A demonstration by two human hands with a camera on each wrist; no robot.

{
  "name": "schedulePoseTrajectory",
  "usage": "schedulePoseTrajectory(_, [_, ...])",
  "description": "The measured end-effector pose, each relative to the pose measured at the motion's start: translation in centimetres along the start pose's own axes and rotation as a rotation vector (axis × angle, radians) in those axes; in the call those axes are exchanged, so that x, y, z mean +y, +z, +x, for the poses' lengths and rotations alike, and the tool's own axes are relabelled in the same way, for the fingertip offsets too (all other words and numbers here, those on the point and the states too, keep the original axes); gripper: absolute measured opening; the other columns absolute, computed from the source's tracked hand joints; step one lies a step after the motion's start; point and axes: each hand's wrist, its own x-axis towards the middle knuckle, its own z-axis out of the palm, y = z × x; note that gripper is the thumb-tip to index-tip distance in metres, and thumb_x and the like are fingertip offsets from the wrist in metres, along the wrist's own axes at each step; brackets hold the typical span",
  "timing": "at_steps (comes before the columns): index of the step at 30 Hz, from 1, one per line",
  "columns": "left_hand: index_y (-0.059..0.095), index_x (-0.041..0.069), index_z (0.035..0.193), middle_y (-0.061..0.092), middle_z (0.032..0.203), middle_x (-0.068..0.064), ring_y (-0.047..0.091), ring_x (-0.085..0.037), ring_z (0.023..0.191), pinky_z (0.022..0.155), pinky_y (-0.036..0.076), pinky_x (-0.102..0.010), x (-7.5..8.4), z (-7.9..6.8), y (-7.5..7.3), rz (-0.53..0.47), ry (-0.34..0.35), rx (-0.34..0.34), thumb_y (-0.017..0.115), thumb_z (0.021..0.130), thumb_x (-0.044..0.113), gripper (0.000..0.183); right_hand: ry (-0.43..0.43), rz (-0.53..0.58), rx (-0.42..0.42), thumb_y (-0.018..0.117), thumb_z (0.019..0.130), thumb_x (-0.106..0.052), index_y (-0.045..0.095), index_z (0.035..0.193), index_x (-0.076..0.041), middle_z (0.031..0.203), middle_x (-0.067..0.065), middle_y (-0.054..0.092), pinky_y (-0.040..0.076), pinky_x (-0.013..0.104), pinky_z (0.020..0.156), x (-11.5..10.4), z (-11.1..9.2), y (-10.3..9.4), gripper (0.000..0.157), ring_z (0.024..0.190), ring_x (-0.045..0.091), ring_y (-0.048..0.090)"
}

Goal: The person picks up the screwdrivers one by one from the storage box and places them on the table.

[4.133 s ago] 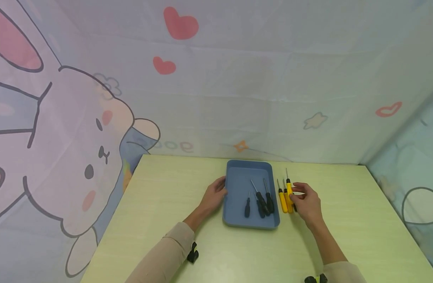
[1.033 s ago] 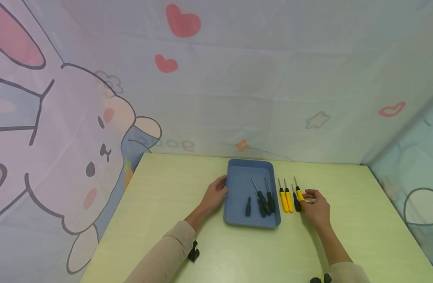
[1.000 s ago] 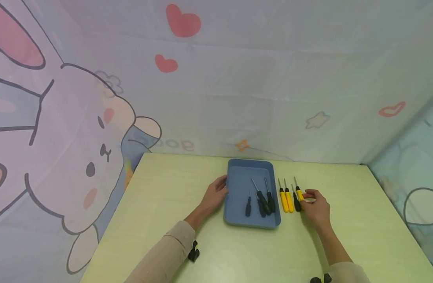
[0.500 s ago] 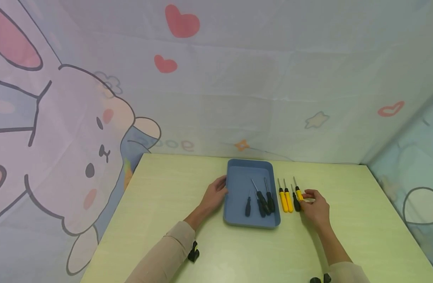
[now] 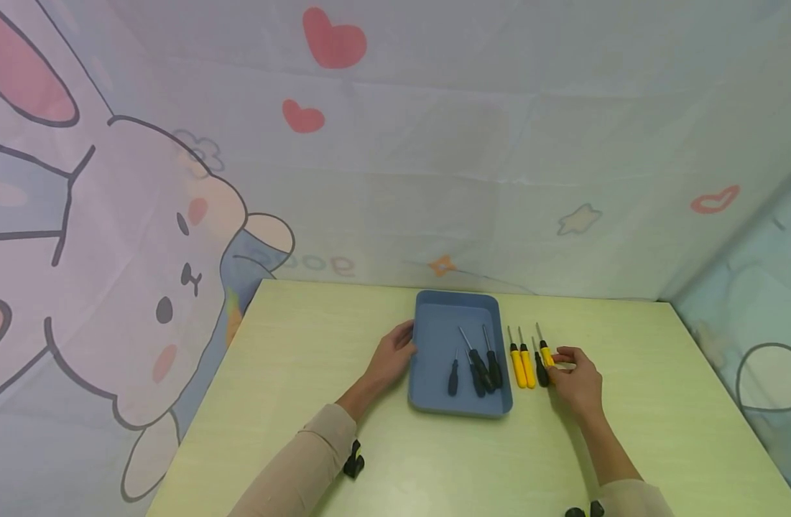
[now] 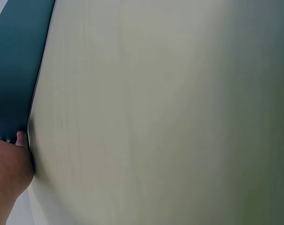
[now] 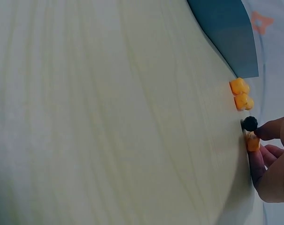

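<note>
A blue tray (image 5: 434, 316) lies on the table with several dark-handled screwdrivers (image 5: 479, 370) inside. At its left side my left hand (image 5: 390, 355) holds the rim; in the left wrist view, a fingertip (image 6: 21, 138) shows against the tray's outer wall (image 6: 15, 70). To the right of the tray, two yellow screwdrivers (image 5: 523, 368) lie side by side, then a black one (image 5: 541, 371). My right hand (image 5: 576, 380) pinches the handle of another yellow screwdriver (image 5: 546, 354), beside the black one. The right wrist view shows that yellow handle end (image 7: 253, 142) between thumb and fingers.
The pale wooden table (image 5: 447, 467) meets a printed cloth backdrop (image 5: 434, 179) behind the tray. Black straps with small devices (image 5: 353, 461) sit at both wrists.
Since about four seconds ago my right hand has moved right with the yellow screwdriver, from over the other yellow ones to the right of the black one. Over the last second, nothing visible moves.
</note>
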Motion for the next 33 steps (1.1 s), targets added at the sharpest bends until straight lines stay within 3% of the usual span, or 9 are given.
schedulePoseTrajectory(9, [0.040, -0.006, 0.159, 0.043, 0.163, -0.024, 0.042, -0.037, 0.151, 0.122, 0.039, -0.045, 0.0, 0.1, 0.0, -0.001, -0.008, 0.003, 0.052, 0.097, 0.000, 0.063, 0.019, -0.004, 0.043, 0.069, 0.097, -0.008, 0.056, 0.140, 0.007, 0.129, 0.026, 0.068, 0.046, 0.011, 0.065, 0.0, 0.0, 0.2, 0.048, 0.110, 0.042, 0.070])
schedulePoseTrajectory(17, [0.037, -0.009, 0.159, 0.039, 0.163, -0.029, 0.039, -0.042, 0.152, 0.123, 0.035, -0.050, 0.0, 0.1, 0.1, -0.025, 0.002, -0.004, 0.051, 0.098, -0.002, 0.063, 0.019, -0.004, 0.047, 0.070, 0.096, -0.009, 0.056, 0.139, 0.007, 0.129, 0.025, 0.068, 0.047, 0.011, 0.065, 0.0, -0.1, 0.2, 0.047, 0.109, 0.041, 0.070])
schedulePoseTrajectory(27, [0.035, -0.016, 0.156, 0.037, 0.161, -0.036, 0.037, -0.048, 0.151, 0.123, 0.036, -0.052, 3.4, -1.2, -0.4, -0.043, -0.008, -0.043, 0.051, 0.097, -0.007, 0.061, 0.024, 0.023, -0.002, 0.071, 0.098, -0.015, 0.054, 0.142, 0.007, 0.131, 0.025, 0.067, 0.051, 0.013, 0.067, 0.3, 0.1, -0.3, 0.052, 0.115, 0.042, 0.068])
schedulePoseTrajectory(33, [0.035, -0.017, 0.155, 0.037, 0.161, -0.036, 0.037, -0.049, 0.150, 0.123, 0.035, -0.053, 3.6, -1.4, -0.4, -0.061, 0.000, -0.039, 0.051, 0.096, -0.007, 0.062, 0.037, 0.042, -0.013, 0.069, 0.100, -0.017, 0.053, 0.144, 0.005, 0.132, 0.025, 0.067, 0.053, 0.016, 0.068, 0.0, 0.2, -0.7, 0.052, 0.118, 0.041, 0.066])
